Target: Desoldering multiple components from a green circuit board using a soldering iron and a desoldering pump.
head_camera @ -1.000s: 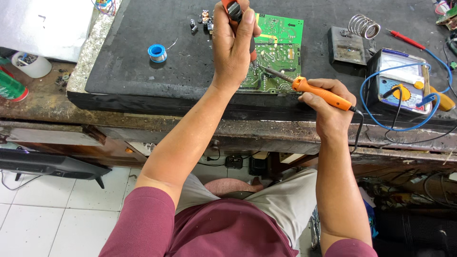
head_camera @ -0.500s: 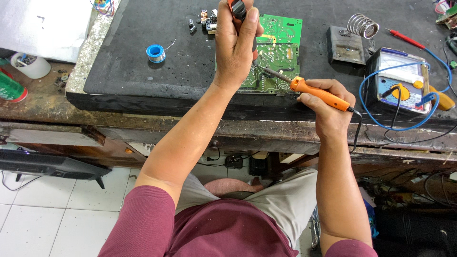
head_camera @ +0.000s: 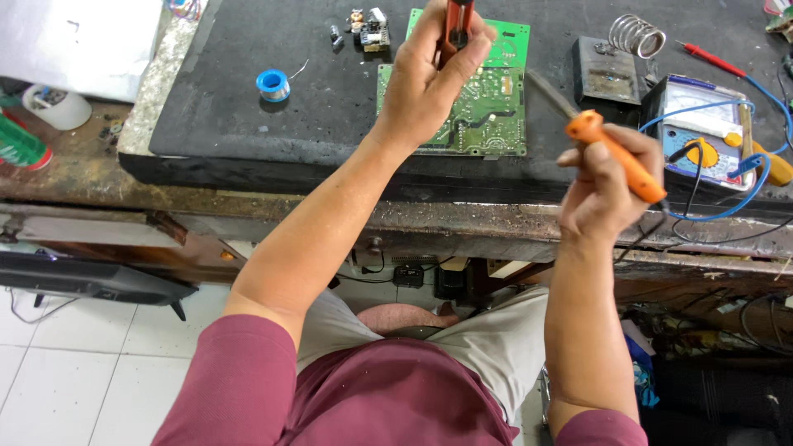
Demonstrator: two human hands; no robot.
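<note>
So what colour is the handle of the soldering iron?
Orange, on the soldering iron in the right hand; head view.

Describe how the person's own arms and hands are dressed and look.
Both arms are bare from above the elbow down, with short maroon sleeves at the upper arms. The left hand and right hand are bare: no gloves, rings, watch or bands visible.

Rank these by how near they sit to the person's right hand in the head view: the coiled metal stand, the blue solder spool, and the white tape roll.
From the right hand, which holds an orange-handled soldering iron:
1. Coiled metal stand, just above the hand, at the mat's far right.
2. Blue solder spool, well to the left, on the black mat.
3. White tape roll, farthest left, off the mat on the worn bench.
</note>
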